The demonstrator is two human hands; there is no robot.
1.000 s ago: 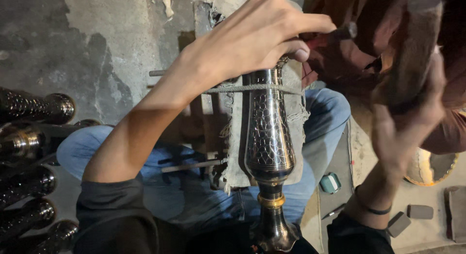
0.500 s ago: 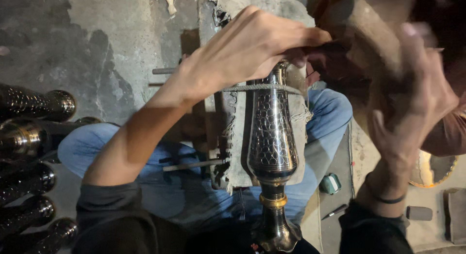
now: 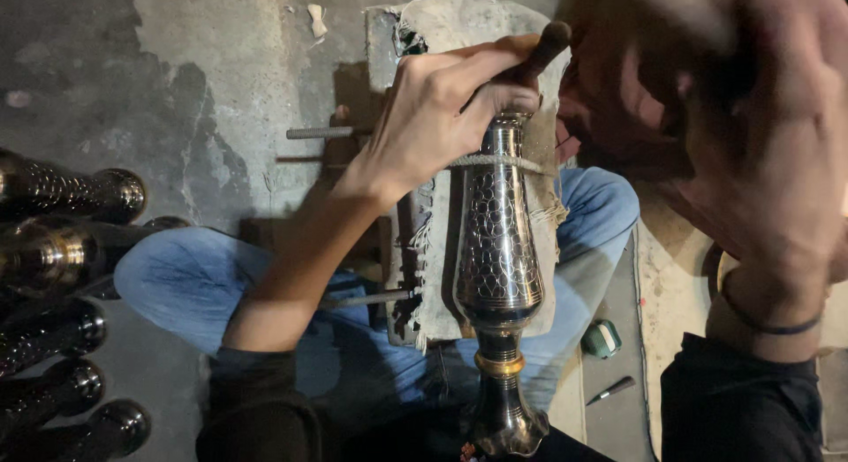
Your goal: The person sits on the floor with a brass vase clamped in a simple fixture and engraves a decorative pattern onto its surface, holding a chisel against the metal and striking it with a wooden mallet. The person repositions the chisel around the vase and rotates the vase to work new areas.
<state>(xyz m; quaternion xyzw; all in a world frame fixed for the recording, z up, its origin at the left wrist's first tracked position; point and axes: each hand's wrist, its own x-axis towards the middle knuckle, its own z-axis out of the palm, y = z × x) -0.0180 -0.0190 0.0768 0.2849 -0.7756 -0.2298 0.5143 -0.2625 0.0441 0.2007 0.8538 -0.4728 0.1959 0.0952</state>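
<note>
Vase (image 3: 497,250), patterned metal, lies frame centre on a cloth-padded block (image 3: 450,38). Left hand (image 3: 442,117) pinches a punch (image 3: 539,51) at its neck; right hand (image 3: 751,162), blurred, grip indiscernible. Keep the punch steady.

Bare left hand (image 3: 433,117) and bare forearm, dark sleeve pushed up just short of the elbow. Right hand (image 3: 760,162) blurred — thin dark band circling the wrist, black sleeve directly behind that band. Faded blue jeans on both legs, creased at the knees — nothing else worn in view.
</note>
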